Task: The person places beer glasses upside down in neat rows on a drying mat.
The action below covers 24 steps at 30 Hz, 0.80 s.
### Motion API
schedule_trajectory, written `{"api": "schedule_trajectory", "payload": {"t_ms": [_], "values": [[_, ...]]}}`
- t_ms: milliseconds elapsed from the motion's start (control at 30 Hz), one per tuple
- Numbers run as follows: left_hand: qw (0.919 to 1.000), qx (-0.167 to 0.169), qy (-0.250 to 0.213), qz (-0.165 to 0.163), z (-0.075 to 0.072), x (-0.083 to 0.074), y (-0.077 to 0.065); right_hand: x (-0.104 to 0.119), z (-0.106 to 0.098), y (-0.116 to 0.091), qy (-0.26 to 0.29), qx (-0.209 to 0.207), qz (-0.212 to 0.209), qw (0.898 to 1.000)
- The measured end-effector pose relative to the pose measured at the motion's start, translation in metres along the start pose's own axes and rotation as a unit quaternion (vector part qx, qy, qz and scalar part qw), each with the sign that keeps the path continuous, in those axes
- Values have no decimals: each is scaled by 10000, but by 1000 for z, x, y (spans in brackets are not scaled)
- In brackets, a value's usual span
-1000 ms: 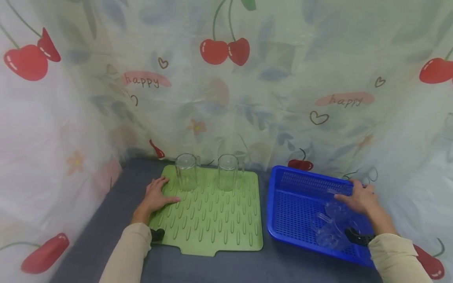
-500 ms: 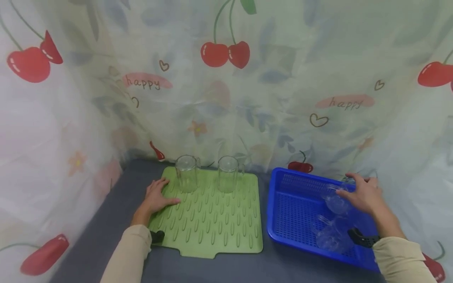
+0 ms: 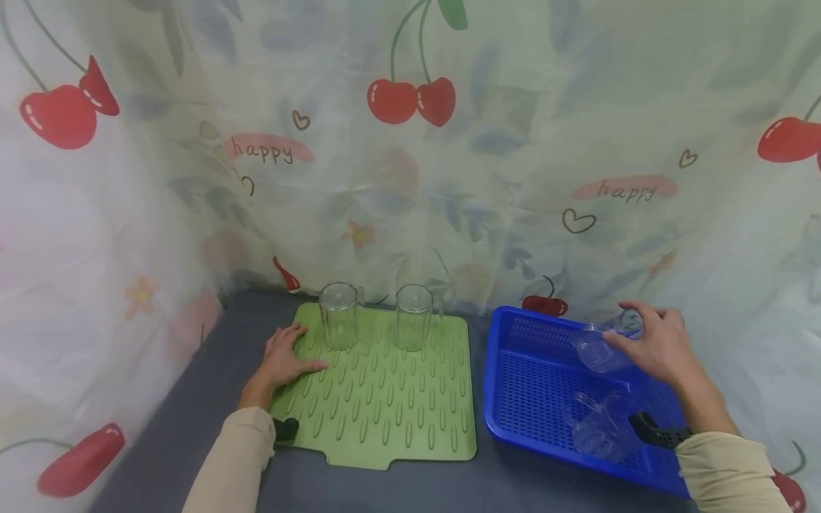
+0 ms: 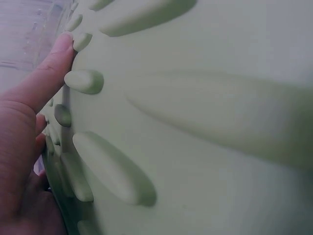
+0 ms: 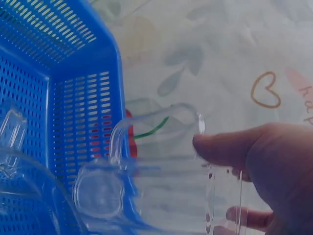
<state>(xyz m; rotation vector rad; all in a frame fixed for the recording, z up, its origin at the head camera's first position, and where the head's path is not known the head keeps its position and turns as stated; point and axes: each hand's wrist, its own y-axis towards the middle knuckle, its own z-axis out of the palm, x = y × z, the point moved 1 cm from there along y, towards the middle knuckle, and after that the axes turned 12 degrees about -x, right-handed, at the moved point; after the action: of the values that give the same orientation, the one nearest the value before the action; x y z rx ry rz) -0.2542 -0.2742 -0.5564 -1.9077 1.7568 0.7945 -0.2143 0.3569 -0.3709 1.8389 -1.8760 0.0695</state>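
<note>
In the head view my right hand grips a clear glass mug by its rim end, tilted above the back of the blue basket. The right wrist view shows my thumb near the mug's handle, with fingers behind the glass. Another clear mug lies in the basket. My left hand rests on the left edge of the green ridged mat, thumb and fingers spread. Two glass mugs stand side by side at the mat's back, seemingly upside down.
Mat and basket lie on a dark grey tabletop, the basket to the right of the mat. A cherry-printed curtain hangs close behind them and along both sides.
My right hand has lifted the mug from the basket's right part, up and slightly back, tilting it. The left hand has stayed on the mat.
</note>
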Motion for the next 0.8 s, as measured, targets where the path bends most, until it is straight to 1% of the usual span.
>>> {"api": "schedule_trajectory", "payload": {"t_ms": [100, 267, 367, 467, 633, 800], "values": [[10000, -1, 15, 56, -1, -1, 0, 4, -1, 0, 143, 25, -74, 9999], [10000, 27, -10, 37, -1, -1, -1, 12, -4, 0, 328, 134, -64, 9994], [10000, 42, -29, 3, -1, 0, 0, 19, -5, 0, 386, 27, -67, 9992], [10000, 42, -30, 7, -1, 0, 0, 25, -5, 1, 564, -104, -77, 9983], [10000, 46, -20, -9, 0, 1, 0, 32, -5, 0, 985, -279, -119, 9947], [10000, 32, 16, -21, 1, 2, 1, 36, -5, 2, 1497, -349, -240, 9878]]}}
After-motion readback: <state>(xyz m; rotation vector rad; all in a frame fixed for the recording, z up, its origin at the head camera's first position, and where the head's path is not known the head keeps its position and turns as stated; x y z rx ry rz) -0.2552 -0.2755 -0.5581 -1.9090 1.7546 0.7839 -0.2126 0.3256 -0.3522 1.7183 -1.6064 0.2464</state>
